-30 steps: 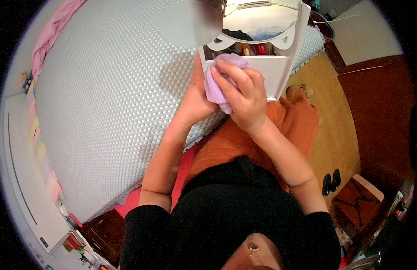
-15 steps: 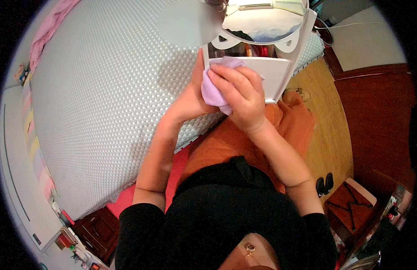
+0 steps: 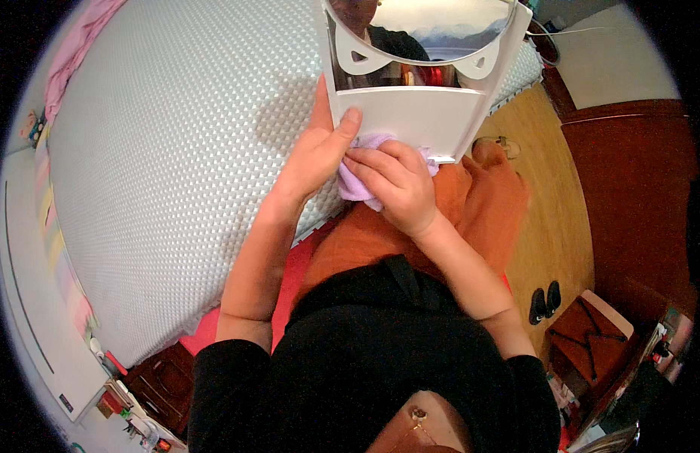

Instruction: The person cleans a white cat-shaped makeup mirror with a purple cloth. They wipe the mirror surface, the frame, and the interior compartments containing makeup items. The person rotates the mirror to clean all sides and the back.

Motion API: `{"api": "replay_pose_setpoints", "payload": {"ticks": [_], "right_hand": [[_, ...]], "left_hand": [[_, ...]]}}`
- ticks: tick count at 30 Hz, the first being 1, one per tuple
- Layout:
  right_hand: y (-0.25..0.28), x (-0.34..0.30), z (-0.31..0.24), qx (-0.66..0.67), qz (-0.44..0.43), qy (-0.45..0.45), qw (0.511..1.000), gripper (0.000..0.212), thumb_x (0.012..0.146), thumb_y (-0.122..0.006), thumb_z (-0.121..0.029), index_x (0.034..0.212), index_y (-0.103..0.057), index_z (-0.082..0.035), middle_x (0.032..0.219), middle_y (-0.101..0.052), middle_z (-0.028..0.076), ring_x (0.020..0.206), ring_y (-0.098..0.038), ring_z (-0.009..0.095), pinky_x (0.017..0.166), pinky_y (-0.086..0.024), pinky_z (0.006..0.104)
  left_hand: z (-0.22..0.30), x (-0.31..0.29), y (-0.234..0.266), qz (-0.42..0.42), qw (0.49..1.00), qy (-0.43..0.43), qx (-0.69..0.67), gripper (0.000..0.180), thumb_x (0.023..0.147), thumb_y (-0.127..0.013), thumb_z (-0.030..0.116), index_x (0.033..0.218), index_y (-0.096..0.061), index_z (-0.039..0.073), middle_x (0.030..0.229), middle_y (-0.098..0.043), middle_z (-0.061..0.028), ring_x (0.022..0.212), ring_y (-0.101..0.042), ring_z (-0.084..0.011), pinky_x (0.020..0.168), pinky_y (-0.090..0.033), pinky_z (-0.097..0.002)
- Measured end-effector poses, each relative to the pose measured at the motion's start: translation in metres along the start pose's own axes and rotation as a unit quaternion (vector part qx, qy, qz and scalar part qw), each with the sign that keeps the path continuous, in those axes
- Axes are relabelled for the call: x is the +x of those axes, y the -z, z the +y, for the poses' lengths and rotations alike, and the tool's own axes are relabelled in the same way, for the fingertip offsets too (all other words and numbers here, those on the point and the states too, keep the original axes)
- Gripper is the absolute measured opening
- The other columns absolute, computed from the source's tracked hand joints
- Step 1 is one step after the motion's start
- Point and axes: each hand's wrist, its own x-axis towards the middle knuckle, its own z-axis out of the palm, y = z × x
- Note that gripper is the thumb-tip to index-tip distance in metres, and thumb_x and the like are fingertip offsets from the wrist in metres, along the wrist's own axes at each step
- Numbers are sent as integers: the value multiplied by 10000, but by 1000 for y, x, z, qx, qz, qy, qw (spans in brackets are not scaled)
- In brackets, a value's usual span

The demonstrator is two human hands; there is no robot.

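A white organizer box point(image 3: 410, 117) with a round mirror point(image 3: 459, 34) on its upper part is held up in front of me. My left hand point(image 3: 312, 162) grips its left side, thumb on the front and fingers mostly hidden behind. My right hand point(image 3: 399, 185) is closed on a light purple cloth point(image 3: 357, 186) and presses it against the lower front edge of the box. Below the mirror, small dark and red items point(image 3: 433, 76) show inside an open compartment. The mirror reflects a dark top and a pale scene with mountains.
A bed with a pale textured cover point(image 3: 169, 158) fills the left side. My orange-clad legs point(image 3: 373, 241) are below the box. To the right are wooden floor, black slippers point(image 3: 546, 302), a folding stool point(image 3: 592, 332) and a dark red wooden cabinet point(image 3: 629, 189).
My right hand has slid the cloth down from the front panel to the lower edge. The box has shifted slightly up and left, its mirror reflection differs, and my left thumb now shows.
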Motion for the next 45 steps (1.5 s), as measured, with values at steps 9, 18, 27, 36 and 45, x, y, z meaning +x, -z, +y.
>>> {"api": "replay_pose_setpoints", "payload": {"ticks": [9,18,27,36,45], "right_hand": [[43,-23,14,-76,-68,-59,993,332,734,-663,-204,1050,-702,-110,1105,-685,13,995,-619,280,843,-513,420],[6,-5,-18,-41,-45,-77,995,274,748,-677,-174,1012,-703,-101,1085,-690,38,988,-621,271,815,-517,399],[35,-23,6,-57,-50,-60,995,324,728,-670,-192,1041,-715,-123,1104,-696,-3,990,-615,240,804,-515,390],[90,-32,34,-60,20,-150,987,395,696,-735,-100,1090,-710,-105,1132,-702,48,1022,-613,309,914,-496,423],[88,26,62,-152,123,-67,978,379,757,-687,-65,1132,-713,-110,1129,-679,63,1022,-600,313,909,-485,416]], "left_hand": [[2,2,-10,50,997,-5,66,859,1045,-524,475,1610,-105,-18,1597,-321,-245,1475,-322,-311,1201,-254,-357],[5,2,-19,102,994,-10,25,737,1053,-516,481,1548,-277,-9,1446,-496,-203,1324,-476,-278,1140,-347,-379],[-13,3,-7,68,997,31,-20,753,1058,-482,523,1532,-297,-33,1470,-478,-182,1341,-449,-246,1153,-320,-359],[-1,6,-14,102,994,19,21,755,1063,-471,516,1532,-296,-49,1497,-448,-192,1379,-416,-278,1179,-292,-380],[-17,6,-8,109,993,21,41,813,1043,-455,589,1515,-337,-62,1466,-487,-187,1325,-476,-272,1149,-341,-382]]}}
